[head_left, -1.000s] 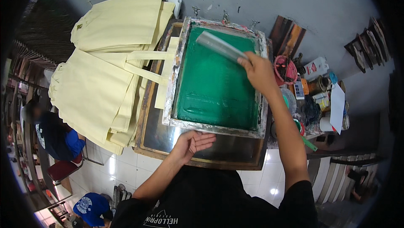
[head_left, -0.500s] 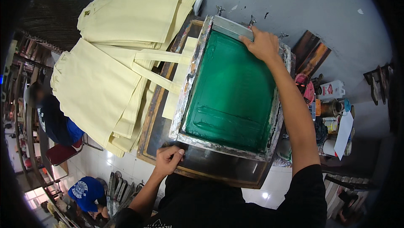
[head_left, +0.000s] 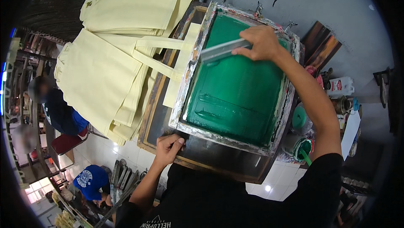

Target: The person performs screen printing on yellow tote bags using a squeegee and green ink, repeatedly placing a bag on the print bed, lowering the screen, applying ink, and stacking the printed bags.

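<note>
Head view: right hand clenched on squeegee at far end of green-inked screen frame on counter, left hand apparently gripping frame's near corner; stroke about to start, next calling for an even pull nearward.

A screen-printing workshop; a metal-framed printing screen flooded with green ink fills the centre; stacks of pale yellow cloth bags lie at ten o'clock; ink pots and bottles crowd the bench at three o'clock; other workers sit at eight o'clock.
</note>
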A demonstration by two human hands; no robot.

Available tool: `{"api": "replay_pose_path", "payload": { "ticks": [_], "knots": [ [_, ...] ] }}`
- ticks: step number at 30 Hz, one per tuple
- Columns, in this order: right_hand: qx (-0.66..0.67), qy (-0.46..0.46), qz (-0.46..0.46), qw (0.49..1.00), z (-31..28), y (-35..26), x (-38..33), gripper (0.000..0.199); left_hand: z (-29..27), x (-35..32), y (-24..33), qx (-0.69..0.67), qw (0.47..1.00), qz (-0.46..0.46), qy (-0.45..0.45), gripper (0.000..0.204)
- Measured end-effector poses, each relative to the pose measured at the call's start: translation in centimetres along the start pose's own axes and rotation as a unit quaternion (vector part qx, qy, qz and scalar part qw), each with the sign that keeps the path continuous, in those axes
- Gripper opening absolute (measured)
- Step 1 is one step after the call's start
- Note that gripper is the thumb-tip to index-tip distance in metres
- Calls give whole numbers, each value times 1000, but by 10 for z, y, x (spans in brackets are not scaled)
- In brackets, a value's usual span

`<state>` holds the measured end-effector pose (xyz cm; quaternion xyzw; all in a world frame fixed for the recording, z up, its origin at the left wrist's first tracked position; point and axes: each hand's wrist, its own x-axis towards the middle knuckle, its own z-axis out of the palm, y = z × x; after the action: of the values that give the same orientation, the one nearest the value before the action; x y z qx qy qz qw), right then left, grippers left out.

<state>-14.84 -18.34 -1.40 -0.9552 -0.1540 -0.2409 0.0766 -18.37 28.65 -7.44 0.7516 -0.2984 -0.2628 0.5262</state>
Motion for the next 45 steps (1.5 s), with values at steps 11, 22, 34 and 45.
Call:
{"api": "replay_pose_path", "payload": {
  "ticks": [11,22,34,45],
  "knots": [
    [95,-108,-123,982,-12,-91,-19,41,-7,-2,0,-58,997,-53,-16,29],
    [-45,-29,-6,999,-37,-97,-93,32,-8,-7,-13,-104,992,-64,-3,33],
    [-125,-44,249,959,-21,44,-45,31,-7,-9,-13,-108,992,-65,3,31],
    [-146,-178,449,863,-41,-15,-30,48,-12,-5,-15,-158,987,-34,1,32]
  ]
}}
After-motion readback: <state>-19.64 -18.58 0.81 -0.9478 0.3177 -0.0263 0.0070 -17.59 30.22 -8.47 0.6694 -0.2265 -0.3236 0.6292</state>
